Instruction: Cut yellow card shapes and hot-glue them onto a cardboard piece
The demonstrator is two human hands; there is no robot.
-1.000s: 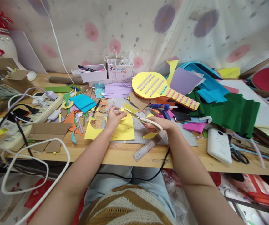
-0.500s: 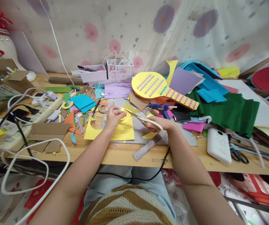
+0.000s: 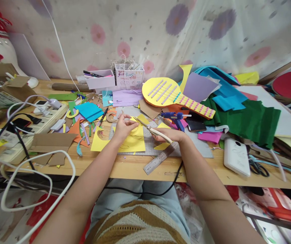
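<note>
My left hand (image 3: 124,128) pinches a small piece of yellow paper (image 3: 135,128) above a larger yellow sheet (image 3: 136,145) that carries drawn outlines. In my right hand (image 3: 168,134) is a pair of scissors with pale handles (image 3: 160,134). Their blades reach left to the yellow paper by my left fingertips; whether they are closed on it is too small to tell. A grey cutting mat (image 3: 198,147) lies beneath, with a metal ruler (image 3: 158,161) slanting across its front edge. Yellow offcuts lie near my right hand.
Behind my hands rests a yellow paper guitar (image 3: 160,89), with a blue glue gun (image 3: 174,118) in front of it. Paper scraps, a power strip (image 3: 34,127) and cables crowd the left. A white power bank (image 3: 237,157) and black-handled scissors (image 3: 259,168) lie right.
My right hand and the scissors have shifted slightly left, so the blades reach further over the yellow paper. My left hand has stayed nearly in place, still pinching the paper.
</note>
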